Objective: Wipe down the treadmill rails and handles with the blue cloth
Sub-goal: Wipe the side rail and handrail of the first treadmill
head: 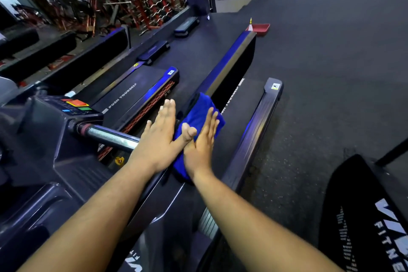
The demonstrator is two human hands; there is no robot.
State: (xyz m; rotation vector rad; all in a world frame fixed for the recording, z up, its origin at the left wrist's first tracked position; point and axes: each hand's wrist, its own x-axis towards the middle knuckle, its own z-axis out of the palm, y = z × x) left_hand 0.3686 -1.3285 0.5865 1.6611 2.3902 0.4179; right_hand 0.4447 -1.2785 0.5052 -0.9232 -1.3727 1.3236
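The blue cloth (198, 117) is draped over the treadmill's long dark rail (231, 59), which runs away from me toward the upper right. My left hand (161, 137) lies flat with straight fingers against the cloth's left side, its thumb reaching across the top. Flat on the cloth's right side is my right hand (202, 146), fingers straight. The cloth is sandwiched between both palms. A chrome handle bar (108, 137) runs from the console (70, 106) toward my left wrist.
A second treadmill deck (132, 93) lies to the left, and a low side rail (260, 121) to the right. Red weight racks (152, 4) stand at the back. A red tray (260, 28) sits on the dark floor beyond the rail's end.
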